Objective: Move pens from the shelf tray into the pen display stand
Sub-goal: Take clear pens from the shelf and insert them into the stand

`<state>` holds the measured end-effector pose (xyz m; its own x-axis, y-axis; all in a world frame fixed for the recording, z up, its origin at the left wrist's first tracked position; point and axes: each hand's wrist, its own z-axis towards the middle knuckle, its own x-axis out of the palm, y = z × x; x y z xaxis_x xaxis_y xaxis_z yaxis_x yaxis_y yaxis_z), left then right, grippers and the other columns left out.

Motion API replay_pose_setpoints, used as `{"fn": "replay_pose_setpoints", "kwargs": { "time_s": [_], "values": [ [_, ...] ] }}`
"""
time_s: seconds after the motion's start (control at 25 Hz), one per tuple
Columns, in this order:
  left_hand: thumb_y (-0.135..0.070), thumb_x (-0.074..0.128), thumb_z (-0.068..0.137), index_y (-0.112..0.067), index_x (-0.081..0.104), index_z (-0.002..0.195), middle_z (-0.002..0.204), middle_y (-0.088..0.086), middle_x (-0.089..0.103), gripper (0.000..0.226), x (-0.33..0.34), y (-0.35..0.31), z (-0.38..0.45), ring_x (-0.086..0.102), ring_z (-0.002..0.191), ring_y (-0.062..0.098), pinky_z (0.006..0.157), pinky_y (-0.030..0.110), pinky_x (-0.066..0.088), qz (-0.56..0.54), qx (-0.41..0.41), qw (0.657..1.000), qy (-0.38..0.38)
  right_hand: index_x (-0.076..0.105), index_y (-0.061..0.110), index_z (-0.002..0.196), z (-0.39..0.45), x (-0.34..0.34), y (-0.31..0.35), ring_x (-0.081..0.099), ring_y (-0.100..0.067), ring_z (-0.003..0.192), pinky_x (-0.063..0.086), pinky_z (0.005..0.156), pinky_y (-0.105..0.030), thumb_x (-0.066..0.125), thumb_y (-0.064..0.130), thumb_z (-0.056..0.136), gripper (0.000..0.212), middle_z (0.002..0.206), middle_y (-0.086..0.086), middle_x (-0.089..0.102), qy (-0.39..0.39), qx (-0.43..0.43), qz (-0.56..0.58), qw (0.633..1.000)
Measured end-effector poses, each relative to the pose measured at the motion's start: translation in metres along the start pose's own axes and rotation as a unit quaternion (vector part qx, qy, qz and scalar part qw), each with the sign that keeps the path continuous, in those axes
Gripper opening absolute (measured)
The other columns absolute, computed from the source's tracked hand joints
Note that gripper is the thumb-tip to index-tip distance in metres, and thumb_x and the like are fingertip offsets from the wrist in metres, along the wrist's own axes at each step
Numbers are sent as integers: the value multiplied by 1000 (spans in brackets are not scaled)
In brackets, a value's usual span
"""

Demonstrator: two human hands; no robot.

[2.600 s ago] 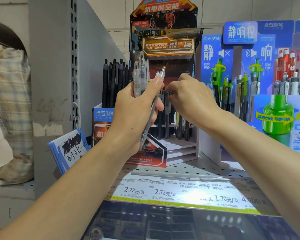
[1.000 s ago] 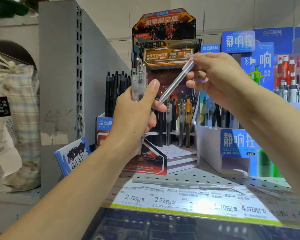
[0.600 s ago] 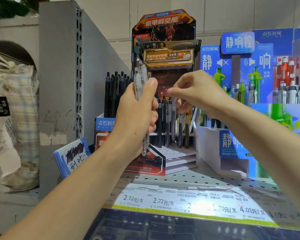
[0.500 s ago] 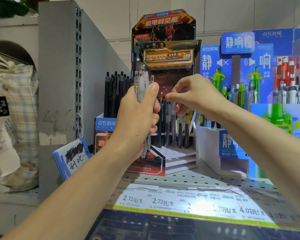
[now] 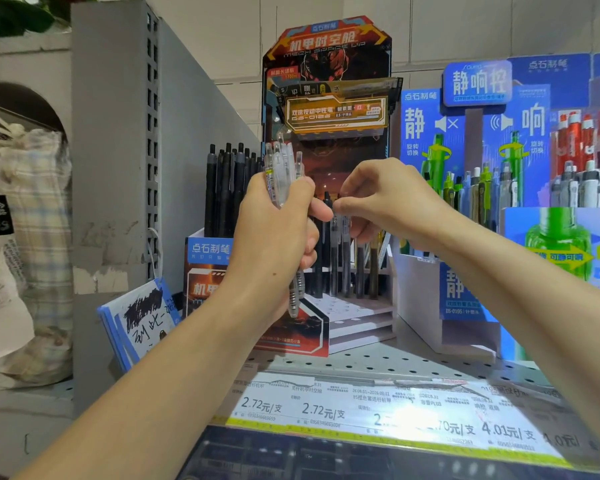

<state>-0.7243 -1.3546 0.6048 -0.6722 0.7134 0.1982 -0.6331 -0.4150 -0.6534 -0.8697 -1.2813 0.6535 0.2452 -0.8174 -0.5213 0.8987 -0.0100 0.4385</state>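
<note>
Several clear pens (image 5: pixel 282 174) are gripped upright in a bundle by the left hand (image 5: pixel 274 233), its fingers curled round the barrels, with the tips showing below the palm. The right hand (image 5: pixel 385 202) is held just beside it, thumb and forefinger pinched together over the tops of the pens already seated in the pen display stand (image 5: pixel 329 140); whether a pen is still caught in that pinch cannot be told. 1 second ago a clear pen was being held aloft at a slant in the right hand, and 0.5 seconds ago that hand had already been lowered to the rack. Since then it has been brought slightly closer to the left thumb. It is judged that 1 pen has just been seated among the standing row (image 5: pixel 347 258), and that the next is about to be drawn from the bundle. Many holes in the stepped white base (image 5: pixel 357 313) are seen unfilled, so the task is judged far from done. The shelf tray itself is not identified in view.

The stand is set on a perforated grey shelf (image 5: pixel 395 365), fronted by a strip of price labels (image 5: pixel 326 410). A box of black pens (image 5: pixel 226 192) is placed to its left, blue displays (image 5: pixel 478 133) to its right, and a grey upright panel (image 5: pixel 115 133) and a checked bag (image 5: pixel 32 202) further left.
</note>
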Motion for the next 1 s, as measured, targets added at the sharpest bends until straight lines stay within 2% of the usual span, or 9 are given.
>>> {"fn": "replay_pose_setpoints", "kwargs": {
  "time_s": [0.12,0.24,0.36,0.52,0.64,0.72,0.88,1.0],
  "values": [
    [-23,50,105,-13,54,112,77,-1,71,13,1,2,0,42,44,9,37,21,35,16,7,1000,14,73,13,98,2,3,-1,68,-21,56,61,60,-37,71,23,93,12,72,-6,74,-28,-45,-79,995],
    [-27,52,105,-18,58,108,82,-2,75,11,2,4,0,46,45,7,39,19,39,28,13,999,15,78,20,106,5,6,-1,58,-17,82,46,74,-33,64,26,96,18,88,6,60,-60,-81,-209,973],
    [-28,52,105,-21,60,106,84,-2,77,11,3,5,0,48,44,5,40,18,41,40,24,999,24,76,28,109,5,6,-3,63,-23,100,52,80,-37,60,25,97,20,100,6,66,-63,-72,-239,966],
    [-32,50,105,-23,58,112,90,-3,78,14,4,5,0,49,44,6,40,18,42,40,27,998,33,76,31,104,5,6,-3,64,-22,100,44,72,-33,63,35,97,15,93,9,62,-68,-67,-250,964],
    [-34,48,106,-22,53,119,92,-2,79,19,3,5,0,48,42,7,39,18,40,35,17,999,28,74,30,110,2,5,-3,65,-22,104,53,80,-38,61,34,97,18,106,6,73,-64,-75,-244,965],
    [-35,48,105,-23,53,119,92,-1,79,18,3,5,0,47,41,7,38,18,38,38,14,999,30,70,30,113,1,5,-2,65,-22,107,54,85,-40,60,31,97,19,111,6,73,-61,-74,-240,966],
    [-34,52,104,-22,58,113,91,-2,79,16,3,5,-1,45,41,7,38,17,37,47,15,998,37,68,30,106,0,4,-2,64,-22,104,51,79,-37,60,32,97,12,108,6,72,-53,-69,-250,964],
    [-34,54,103,-20,61,112,91,-2,79,18,4,3,-1,45,40,6,38,17,37,51,14,998,37,66,29,107,0,5,-1,64,-22,103,52,79,-37,61,41,97,16,108,6,71,-44,-64,-252,965]
  ]
}}
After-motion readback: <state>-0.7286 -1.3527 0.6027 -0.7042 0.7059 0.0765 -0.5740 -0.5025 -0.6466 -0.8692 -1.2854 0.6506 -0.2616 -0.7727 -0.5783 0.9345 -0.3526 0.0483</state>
